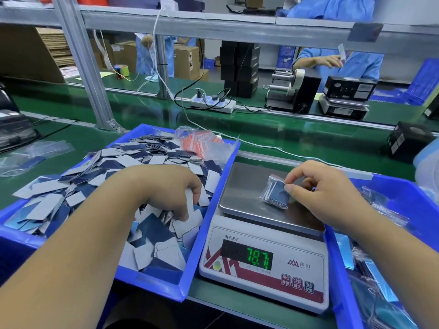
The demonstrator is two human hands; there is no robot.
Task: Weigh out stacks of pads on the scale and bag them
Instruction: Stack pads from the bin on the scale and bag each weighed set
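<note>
A small clear plastic bag (276, 194) packed with dark blue pads lies on the brushed steel pan of the scale (263, 233), toward its right half. The right hand (325, 193) reaches in from the right and pinches the bag's upper right corner between thumb and forefinger, the other fingers curled loosely behind. The scale's green display reads 78.7, though its last digit is somewhat blurred. Just left of the scale, the left hand (175, 193) is sunk fingers-down into a heap of loose pads (123, 167), thin rectangular cards with rounded corners, some pale grey, some dark blue; its fingertips curl around a few of them, but how many it holds is hidden by the pile. The heap fills a shallow blue plastic bin (213, 205), whose far corner holds a bundle of empty bags with red strips (202, 141). To the right of the scale a second blue bin (337, 269) holds filled bags, glossy and crumpled, partly cut off by the frame edge. All of this rests on a green desk (273, 136), smooth and slightly shiny.
</note>
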